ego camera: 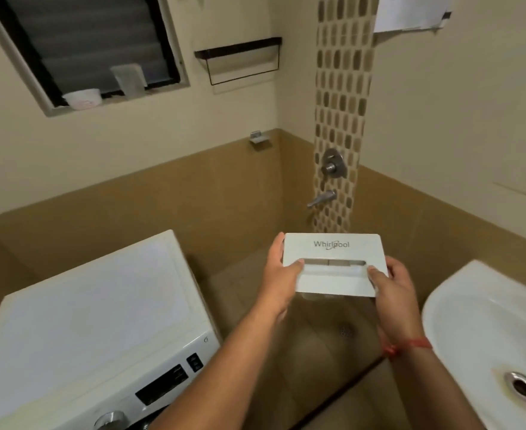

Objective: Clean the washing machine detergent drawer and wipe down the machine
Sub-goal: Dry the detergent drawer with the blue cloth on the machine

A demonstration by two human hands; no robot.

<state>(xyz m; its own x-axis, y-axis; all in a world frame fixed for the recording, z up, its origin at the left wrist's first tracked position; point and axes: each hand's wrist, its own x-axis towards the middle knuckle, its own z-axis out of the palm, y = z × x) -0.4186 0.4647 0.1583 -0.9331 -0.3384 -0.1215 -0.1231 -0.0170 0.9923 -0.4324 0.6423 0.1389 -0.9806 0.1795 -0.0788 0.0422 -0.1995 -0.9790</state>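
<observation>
The white detergent drawer [333, 265], with a Whirlpool logo on its front panel, is held out in the air between the washing machine and the sink. My left hand [281, 274] grips its left edge, thumb on the front. My right hand [393, 285] grips its right edge, a red thread around that wrist. The drawer's body behind the front panel is hidden. The white washing machine [94, 311] stands at the lower left, its control panel and knob at the bottom edge.
A white wash basin [472, 321] with a metal drain sits at the lower right. A wall tap [322, 198] and mixer knob [333, 166] are on the mosaic strip ahead. A floor drain [347, 330] lies below the drawer. Window sill holds containers [83, 97].
</observation>
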